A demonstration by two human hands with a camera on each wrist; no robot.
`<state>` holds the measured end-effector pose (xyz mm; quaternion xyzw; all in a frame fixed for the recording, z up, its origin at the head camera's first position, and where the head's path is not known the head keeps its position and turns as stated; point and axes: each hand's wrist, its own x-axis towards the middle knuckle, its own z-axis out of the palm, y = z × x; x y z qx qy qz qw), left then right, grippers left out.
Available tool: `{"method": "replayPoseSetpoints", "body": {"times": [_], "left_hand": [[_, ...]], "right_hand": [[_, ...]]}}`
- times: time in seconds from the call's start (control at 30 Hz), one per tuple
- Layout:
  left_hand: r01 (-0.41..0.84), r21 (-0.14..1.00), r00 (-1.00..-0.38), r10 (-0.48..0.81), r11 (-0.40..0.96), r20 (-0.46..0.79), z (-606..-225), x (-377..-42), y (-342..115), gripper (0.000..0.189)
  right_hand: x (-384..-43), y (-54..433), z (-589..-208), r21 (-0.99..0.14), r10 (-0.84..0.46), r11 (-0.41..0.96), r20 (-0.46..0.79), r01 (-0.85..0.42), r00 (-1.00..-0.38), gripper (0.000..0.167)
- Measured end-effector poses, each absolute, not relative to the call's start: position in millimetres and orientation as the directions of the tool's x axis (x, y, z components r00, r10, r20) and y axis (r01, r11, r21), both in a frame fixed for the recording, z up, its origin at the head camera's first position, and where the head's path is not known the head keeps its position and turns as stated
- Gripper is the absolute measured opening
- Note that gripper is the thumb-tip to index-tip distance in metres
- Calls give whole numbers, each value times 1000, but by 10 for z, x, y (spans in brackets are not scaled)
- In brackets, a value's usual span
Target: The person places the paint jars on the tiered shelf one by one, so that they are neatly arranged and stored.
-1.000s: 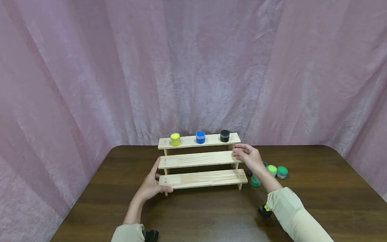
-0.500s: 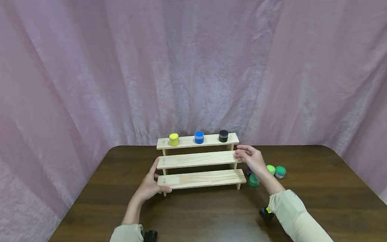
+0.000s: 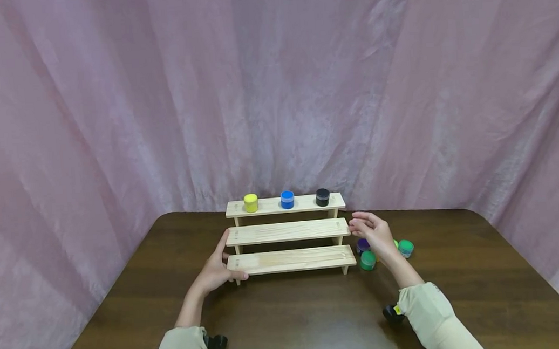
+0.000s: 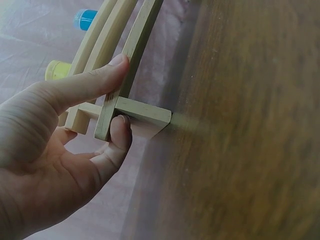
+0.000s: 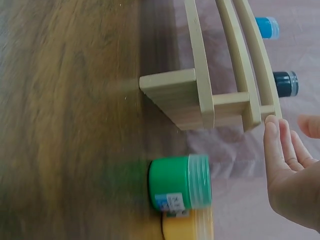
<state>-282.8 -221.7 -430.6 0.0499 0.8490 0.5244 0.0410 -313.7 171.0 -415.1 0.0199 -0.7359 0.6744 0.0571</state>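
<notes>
A three-step wooden rack [image 3: 290, 257] stands on the table. My left hand [image 3: 215, 270] grips its left end. In the left wrist view the thumb lies on top of the lowest step and a finger curls beneath it by the leg. My right hand [image 3: 373, 235], fingers loosely bent and holding nothing, is beside the right end of the middle step. In the right wrist view its fingertips [image 5: 271, 122] are close to the rack's end. Along the top step stand a yellow paint jar [image 3: 250, 203], a blue paint jar [image 3: 287, 199] and a black paint jar [image 3: 322, 197].
Right of the rack are a purple jar [image 3: 363, 245], a green jar [image 3: 368, 261] and another green jar [image 3: 406, 248]. A light green jar is partly hidden by the right forearm. An orange jar [image 5: 185, 227] touches the nearer green one. A pink curtain [image 3: 273, 88] hangs behind the table.
My right hand has moved right, off the end of the middle step, and its fingers have opened somewhat. The purple jar shows more fully. My left hand keeps its hold on the rack.
</notes>
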Motion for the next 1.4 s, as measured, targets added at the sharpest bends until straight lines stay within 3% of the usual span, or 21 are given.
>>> {"method": "replayPoseSetpoints", "body": {"times": [0.63, 0.97, 1.4], "left_hand": [[35, 895, -991, 132, 445, -26, -4411, -2853, -2265, 128], [64, 896, -988, 155, 439, -5, -4409, -2879, -2272, 127], [70, 898, -985, 171, 434, -6, -4353, -2865, -2266, 127]], "right_hand": [[-2864, 2038, -4249, -991, 95, 88, 114, -105, -989, 44], [-2762, 2372, -4218, -979, 128, -176, 81, -103, -988, 15], [-2729, 2562, -4213, -982, 162, -150, 91, -116, -983, 18]]}}
